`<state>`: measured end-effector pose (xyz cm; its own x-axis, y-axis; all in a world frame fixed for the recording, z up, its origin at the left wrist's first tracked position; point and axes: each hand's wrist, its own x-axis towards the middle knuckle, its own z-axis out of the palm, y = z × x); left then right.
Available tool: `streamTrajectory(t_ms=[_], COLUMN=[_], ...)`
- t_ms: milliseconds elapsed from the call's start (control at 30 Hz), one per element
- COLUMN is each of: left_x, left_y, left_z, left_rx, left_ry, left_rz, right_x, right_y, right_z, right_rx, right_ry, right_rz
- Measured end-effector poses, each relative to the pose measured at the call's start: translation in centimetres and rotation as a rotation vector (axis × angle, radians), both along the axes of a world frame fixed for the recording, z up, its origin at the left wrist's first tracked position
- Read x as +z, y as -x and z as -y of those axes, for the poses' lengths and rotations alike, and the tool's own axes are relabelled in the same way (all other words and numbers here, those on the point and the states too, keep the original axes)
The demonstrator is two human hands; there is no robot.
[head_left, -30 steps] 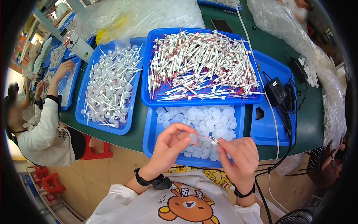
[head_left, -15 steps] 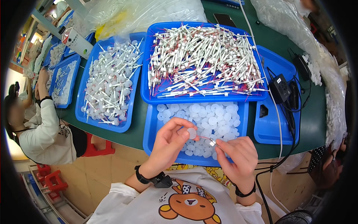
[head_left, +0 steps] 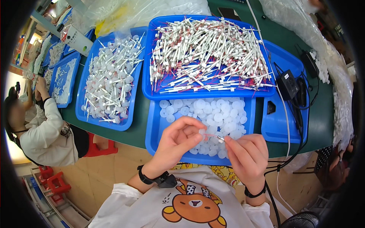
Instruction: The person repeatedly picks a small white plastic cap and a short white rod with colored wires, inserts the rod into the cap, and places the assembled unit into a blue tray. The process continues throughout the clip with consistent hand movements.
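Note:
My left hand (head_left: 178, 140) pinches a small translucent white disc (head_left: 202, 132) between thumb and fingertips. A thin red wire (head_left: 211, 135) stretches from the disc toward my right hand (head_left: 249, 155). The fingers of that hand are closed on a thin white stick part with a shiny end (head_left: 220, 139), mostly hidden in the grip. Both hands hover over a blue tray (head_left: 151, 131) of loose translucent discs (head_left: 224, 117). Behind it, partly overlapping, another blue tray (head_left: 178, 95) carries a heap of white stick parts (head_left: 209, 53) with red wires.
A blue tray (head_left: 80, 108) of discs joined to sticks stands at left. On the right, a blue tray (head_left: 273, 127) bears a black power adapter (head_left: 288, 84) and cables. A phone (head_left: 229, 13) and plastic bags lie farther back. A co-worker (head_left: 45, 127) sits at left.
The disc has turned from facing me to more edge-on. My right hand has shifted slightly right, and the wire between the hands looks straighter.

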<state>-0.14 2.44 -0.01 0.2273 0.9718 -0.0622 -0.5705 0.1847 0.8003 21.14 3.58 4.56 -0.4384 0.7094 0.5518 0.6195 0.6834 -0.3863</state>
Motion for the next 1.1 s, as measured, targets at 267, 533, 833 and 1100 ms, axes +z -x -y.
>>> streamTrajectory(t_ms=[267, 533, 833, 1100], left_x=[0.2, -0.1, 0.1, 0.1], left_y=[-0.3, -0.4, -0.4, -0.6], left_z=[-0.2, 0.0, 0.7, 0.7], left_rx=[-0.092, -0.063, -0.011, -0.008], left_ry=[-0.001, -0.069, -0.128, -0.228], left_rz=[-0.011, -0.079, -0.210, -0.429], right_x=[0.0, 0.1, 0.2, 0.5], right_y=[-0.1, 0.2, 0.0, 0.7], right_z=[-0.2, -0.7, 0.1, 1.8], right_rx=[0.040, 0.129, 0.154, -0.104], right_ry=[-0.005, 0.059, 0.423, 1.145], right_rz=[0.056, 0.001, -0.146, -0.542])
